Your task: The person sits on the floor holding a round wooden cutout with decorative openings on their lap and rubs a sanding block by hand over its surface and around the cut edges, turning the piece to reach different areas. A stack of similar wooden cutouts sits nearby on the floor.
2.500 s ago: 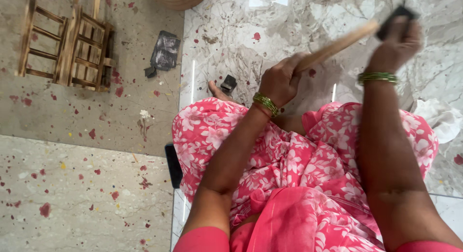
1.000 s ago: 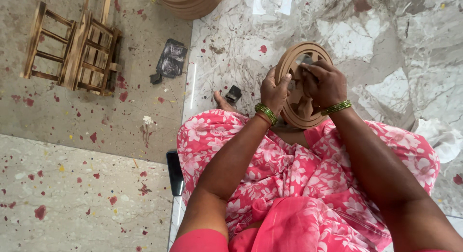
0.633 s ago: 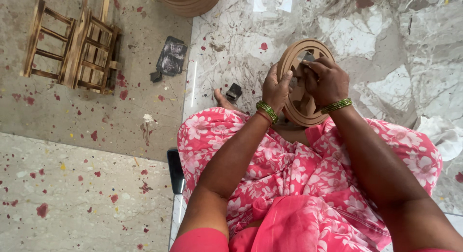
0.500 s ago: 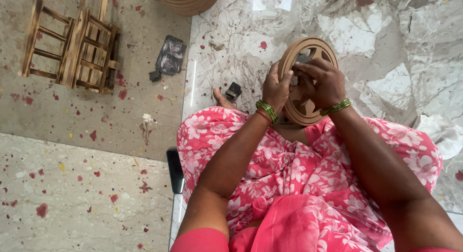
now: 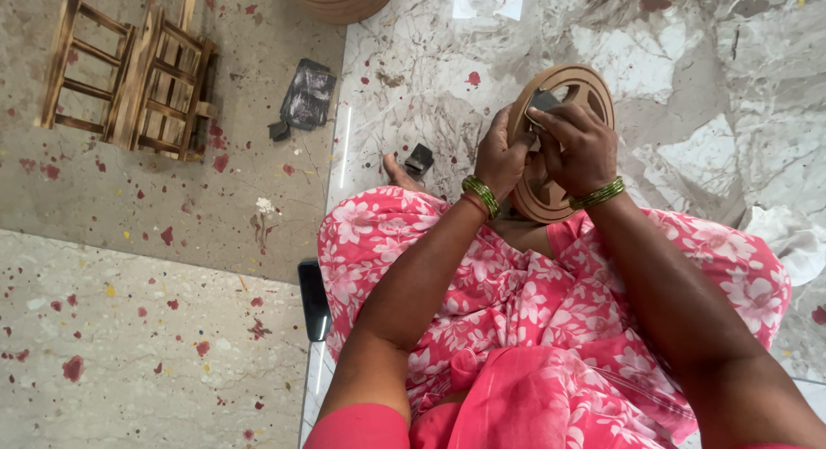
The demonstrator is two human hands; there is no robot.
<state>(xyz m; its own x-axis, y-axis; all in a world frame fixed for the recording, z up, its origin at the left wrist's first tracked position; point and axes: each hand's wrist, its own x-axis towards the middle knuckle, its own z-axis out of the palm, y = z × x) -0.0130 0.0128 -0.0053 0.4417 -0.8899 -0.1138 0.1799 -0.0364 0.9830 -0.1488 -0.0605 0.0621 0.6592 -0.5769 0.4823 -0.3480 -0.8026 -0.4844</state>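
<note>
Marble floor (image 5: 688,53) spreads beneath the seated person. At one o'clock, a round wooden wheel (image 5: 575,88) stands braced against the lap, steadied by the left hand (image 5: 501,156); the right hand (image 5: 581,148) pinches a small dark block (image 5: 542,101) against its rim.

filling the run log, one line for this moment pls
left hand: grips round wooden spoked wheel | right hand: presses small dark block on wheel

Round brown wooden wheel (image 5: 575,92) with spoke-like cutouts, tilted on edge above the pink floral lap.
</note>
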